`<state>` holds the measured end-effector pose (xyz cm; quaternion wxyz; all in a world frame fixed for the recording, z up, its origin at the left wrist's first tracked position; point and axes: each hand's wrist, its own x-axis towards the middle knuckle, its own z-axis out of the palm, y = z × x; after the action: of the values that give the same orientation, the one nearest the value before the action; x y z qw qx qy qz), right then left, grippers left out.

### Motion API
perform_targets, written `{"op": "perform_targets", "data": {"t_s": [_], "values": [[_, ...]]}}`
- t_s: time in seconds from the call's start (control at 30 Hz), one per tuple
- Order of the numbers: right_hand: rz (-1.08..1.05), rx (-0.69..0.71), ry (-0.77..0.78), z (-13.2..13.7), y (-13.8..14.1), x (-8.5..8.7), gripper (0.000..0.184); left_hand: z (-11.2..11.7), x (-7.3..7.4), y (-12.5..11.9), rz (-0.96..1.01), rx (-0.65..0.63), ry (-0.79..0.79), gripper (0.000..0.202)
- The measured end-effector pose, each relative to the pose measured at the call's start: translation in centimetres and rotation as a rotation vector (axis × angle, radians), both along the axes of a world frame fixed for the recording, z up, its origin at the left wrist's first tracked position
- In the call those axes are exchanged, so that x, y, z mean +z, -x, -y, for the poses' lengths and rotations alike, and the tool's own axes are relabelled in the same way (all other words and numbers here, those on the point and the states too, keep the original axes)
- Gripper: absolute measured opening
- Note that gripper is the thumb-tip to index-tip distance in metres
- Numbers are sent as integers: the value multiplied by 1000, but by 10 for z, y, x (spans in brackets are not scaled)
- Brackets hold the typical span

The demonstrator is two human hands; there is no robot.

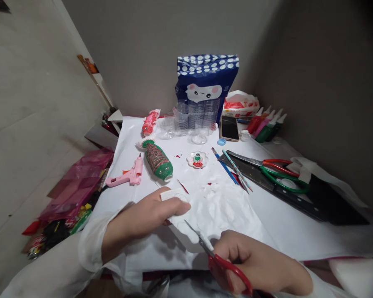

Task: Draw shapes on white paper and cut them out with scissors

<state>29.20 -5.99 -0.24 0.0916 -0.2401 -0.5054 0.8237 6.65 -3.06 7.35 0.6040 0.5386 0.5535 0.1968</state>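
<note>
My left hand (149,215) pinches a white piece of material (182,215) near the front of the white-covered table (298,231). My right hand (251,265) grips red-handled scissors (219,258), whose blades point up-left into that white piece. A crumpled white sheet (224,207) lies just behind both hands.
A green glittered bottle fish (158,160), a pink glue gun (127,176) and a red bottle fish (149,123) lie at left. A paint palette (197,159), pencils (233,167), larger scissors (276,171) on a black ruler, a phone (229,128), clear cups (189,120), paint bottles (265,124) and a blue bag (207,82) sit behind.
</note>
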Motion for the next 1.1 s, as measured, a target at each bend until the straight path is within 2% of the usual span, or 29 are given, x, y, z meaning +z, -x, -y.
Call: {"op": "perform_targets", "data": {"t_s": [0.13,0.57,0.73,0.9,1.1], "values": [[-26,-3,-18,1,0,-3,50,1,2,-1,18,14,-26,14],[-66,29,9,-2,5,-2,47,0,-2,0,-8,-29,-73,15],[-63,41,6,-1,4,-1,50,1,1,0,19,-40,55,18],[-25,42,-19,-1,3,3,41,0,0,-3,61,51,115,22],[-6,42,-10,0,3,4,36,-1,-7,-4,179,127,217,22]]}}
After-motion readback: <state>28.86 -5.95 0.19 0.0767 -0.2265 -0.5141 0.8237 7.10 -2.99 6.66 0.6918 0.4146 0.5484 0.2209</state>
